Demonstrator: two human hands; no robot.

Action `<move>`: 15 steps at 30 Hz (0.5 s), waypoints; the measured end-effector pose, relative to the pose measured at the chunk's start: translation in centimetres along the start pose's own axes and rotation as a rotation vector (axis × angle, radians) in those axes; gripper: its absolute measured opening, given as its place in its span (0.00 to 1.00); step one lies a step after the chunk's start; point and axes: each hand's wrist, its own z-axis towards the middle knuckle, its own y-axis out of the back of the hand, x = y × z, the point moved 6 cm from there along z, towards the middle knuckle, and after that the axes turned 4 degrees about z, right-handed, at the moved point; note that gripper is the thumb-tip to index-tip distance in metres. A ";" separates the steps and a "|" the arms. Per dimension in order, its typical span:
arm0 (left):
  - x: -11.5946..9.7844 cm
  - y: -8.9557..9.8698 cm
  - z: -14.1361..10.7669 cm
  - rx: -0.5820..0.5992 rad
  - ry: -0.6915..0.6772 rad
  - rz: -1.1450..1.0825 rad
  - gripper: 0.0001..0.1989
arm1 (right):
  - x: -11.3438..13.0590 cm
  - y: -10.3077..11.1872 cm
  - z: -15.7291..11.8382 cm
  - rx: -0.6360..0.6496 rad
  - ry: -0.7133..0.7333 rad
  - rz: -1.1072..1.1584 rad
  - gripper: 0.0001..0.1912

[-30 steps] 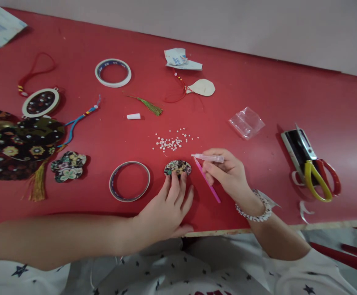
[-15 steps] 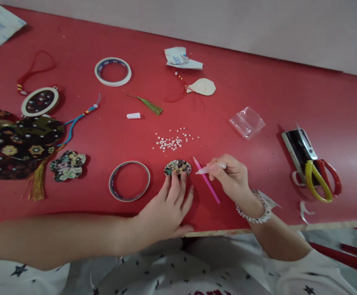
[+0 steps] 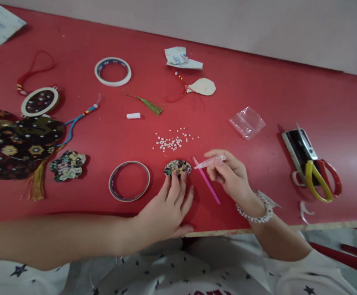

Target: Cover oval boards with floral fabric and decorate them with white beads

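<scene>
The open left grip [image 3: 166,209] presses a floral disc [image 3: 178,167] while the right grip [image 3: 230,176] pinches a clear plastic tube [image 3: 211,162] beside a pink stick [image 3: 207,183].

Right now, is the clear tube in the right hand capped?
Uncapped: the clear tube ends in a bare tip, held in the right hand; a white cap-like piece lies apart on the table.

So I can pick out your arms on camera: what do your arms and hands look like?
The left hand and right hand are bare, without gloves. The white sleeves carry small dark stars, and a bracelet of white beads circles the right wrist.
</scene>
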 end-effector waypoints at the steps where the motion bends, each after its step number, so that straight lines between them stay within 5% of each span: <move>1: 0.0 0.0 0.0 0.003 0.000 0.002 0.41 | -0.1 0.0 0.0 0.000 -0.022 0.025 0.11; 8: 0.0 0.0 -0.1 0.006 0.001 0.013 0.40 | 0.0 0.2 0.0 -0.061 -0.031 0.033 0.14; 15: 0.0 -0.1 -0.2 -0.003 0.004 0.009 0.41 | 0.6 0.7 -0.3 -0.132 0.128 -0.061 0.14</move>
